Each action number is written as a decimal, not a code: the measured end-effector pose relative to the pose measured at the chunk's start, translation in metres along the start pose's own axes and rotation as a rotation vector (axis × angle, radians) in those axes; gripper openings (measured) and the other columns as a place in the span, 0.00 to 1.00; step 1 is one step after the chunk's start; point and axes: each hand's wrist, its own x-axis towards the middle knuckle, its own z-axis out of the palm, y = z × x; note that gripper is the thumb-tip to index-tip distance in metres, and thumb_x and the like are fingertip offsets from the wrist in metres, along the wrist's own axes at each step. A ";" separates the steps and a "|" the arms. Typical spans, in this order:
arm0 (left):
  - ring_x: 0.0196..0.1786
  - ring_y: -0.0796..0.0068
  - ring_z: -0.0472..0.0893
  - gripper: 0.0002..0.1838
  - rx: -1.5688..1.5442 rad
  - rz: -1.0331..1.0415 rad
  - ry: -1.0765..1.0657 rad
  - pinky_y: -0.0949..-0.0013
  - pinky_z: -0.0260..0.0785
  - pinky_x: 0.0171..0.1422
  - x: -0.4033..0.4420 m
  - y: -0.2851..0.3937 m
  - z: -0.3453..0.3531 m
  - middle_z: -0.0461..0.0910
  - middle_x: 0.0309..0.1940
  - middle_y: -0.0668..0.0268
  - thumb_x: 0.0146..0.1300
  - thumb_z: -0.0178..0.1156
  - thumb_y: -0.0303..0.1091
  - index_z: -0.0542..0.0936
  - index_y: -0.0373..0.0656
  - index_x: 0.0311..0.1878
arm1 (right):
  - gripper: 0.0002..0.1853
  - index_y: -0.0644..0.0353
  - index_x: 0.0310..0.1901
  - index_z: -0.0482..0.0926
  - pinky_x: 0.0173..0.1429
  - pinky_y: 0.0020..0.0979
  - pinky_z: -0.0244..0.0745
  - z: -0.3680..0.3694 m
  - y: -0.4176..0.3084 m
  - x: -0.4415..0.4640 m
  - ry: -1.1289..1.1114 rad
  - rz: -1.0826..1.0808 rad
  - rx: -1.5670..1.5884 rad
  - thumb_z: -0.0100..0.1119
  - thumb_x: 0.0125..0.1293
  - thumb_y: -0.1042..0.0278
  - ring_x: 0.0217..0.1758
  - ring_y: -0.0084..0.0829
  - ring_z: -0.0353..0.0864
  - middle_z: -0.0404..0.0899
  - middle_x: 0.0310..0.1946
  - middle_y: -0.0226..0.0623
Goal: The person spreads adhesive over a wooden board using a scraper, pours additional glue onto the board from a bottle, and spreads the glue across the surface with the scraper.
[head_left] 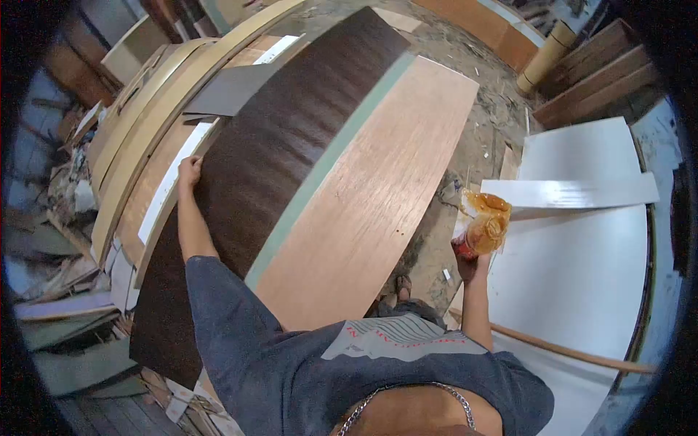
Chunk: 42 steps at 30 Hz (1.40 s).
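Note:
My left hand is closed at the left edge of a long dark brown sheet; whether it pinches that edge is hard to make out. The sheet lies beside a light wood panel, with a pale green strip between them. On the right, my right hand is wrapped round a container coated with amber, glossy glue-like stuff, held up over the gap between the wood panel and a white board.
Curved boards and a grey sheet stand at the left. A white strip crosses the white board. A thin wooden stick lies lower right. Scraps litter the floor. A cardboard tube stands upper right.

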 end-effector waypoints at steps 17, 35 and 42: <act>0.65 0.48 0.75 0.23 -0.098 -0.305 0.252 0.55 0.66 0.69 0.035 -0.095 0.022 0.78 0.61 0.45 0.71 0.54 0.40 0.76 0.33 0.62 | 0.21 0.56 0.58 0.73 0.45 0.45 0.83 0.083 0.065 0.014 -0.101 0.043 -0.202 0.45 0.76 0.49 0.44 0.44 0.81 0.78 0.49 0.41; 0.48 0.48 0.81 0.32 -0.753 0.396 -0.008 0.52 0.73 0.52 -0.234 0.511 0.092 0.82 0.50 0.53 0.51 0.77 0.49 0.80 0.37 0.53 | 0.22 0.61 0.63 0.70 0.59 0.40 0.81 0.162 0.055 0.111 -0.379 0.446 -0.038 0.46 0.79 0.52 0.55 0.36 0.82 0.79 0.57 0.39; 0.48 0.67 0.84 0.23 -0.832 -0.044 0.491 0.59 0.76 0.57 -0.135 0.543 0.090 0.86 0.44 0.61 0.50 0.80 0.42 0.84 0.40 0.45 | 0.25 0.59 0.65 0.70 0.47 0.54 0.86 0.217 -0.062 0.301 -0.550 0.263 -0.351 0.56 0.74 0.53 0.54 0.41 0.83 0.79 0.56 0.39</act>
